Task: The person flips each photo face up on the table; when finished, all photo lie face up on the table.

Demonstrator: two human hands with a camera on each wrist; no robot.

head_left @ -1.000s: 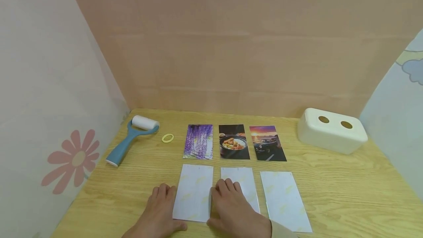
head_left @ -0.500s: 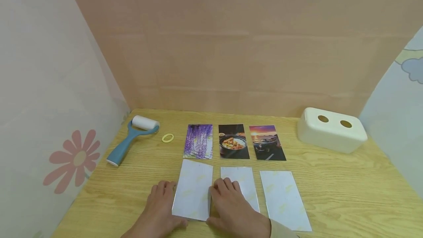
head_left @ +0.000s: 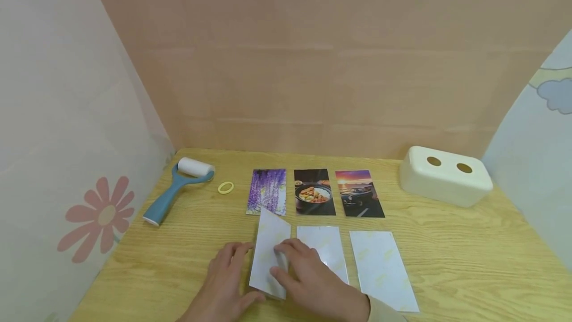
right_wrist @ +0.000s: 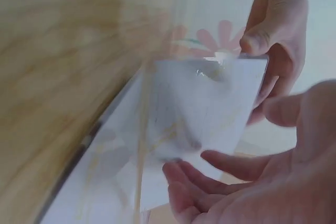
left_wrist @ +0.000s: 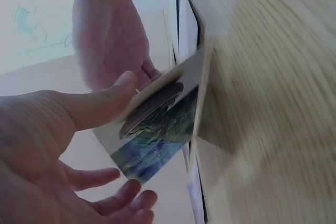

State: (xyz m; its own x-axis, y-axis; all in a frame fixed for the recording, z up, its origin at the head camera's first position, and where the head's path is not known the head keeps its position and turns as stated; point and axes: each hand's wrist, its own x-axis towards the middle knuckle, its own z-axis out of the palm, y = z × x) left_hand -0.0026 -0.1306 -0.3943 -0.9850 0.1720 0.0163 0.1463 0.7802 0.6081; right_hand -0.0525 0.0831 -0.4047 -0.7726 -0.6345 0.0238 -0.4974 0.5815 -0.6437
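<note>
A photo card point(head_left: 270, 252) stands tilted on its right edge with its left side raised, its white, yellow-marked back toward my right hand. In the left wrist view the card's picture side point(left_wrist: 160, 124) shows a dark curved shape and blue-green patches. My left hand point(head_left: 225, 280) holds its raised side, thumb at the near edge and fingers by the far corner. My right hand point(head_left: 310, 277) is at the white back, thumb and fingers extended; in the right wrist view its fingertips point(right_wrist: 173, 169) are close to it, contact unclear. To the right lie two white-backed cards point(head_left: 326, 247) point(head_left: 383, 270).
Behind them lie a purple flower picture point(head_left: 267, 188), a food picture point(head_left: 314, 193) and a car picture point(head_left: 359, 194). A blue-handled lint roller point(head_left: 172, 193) and a yellow ring point(head_left: 225, 188) are at left. A white box with two holes point(head_left: 447, 178) stands at back right.
The left white-backed card, flat at first, has been raised along its left side and tilted toward the right. My left hand moved right with it; the right fingers shifted onto its back.
</note>
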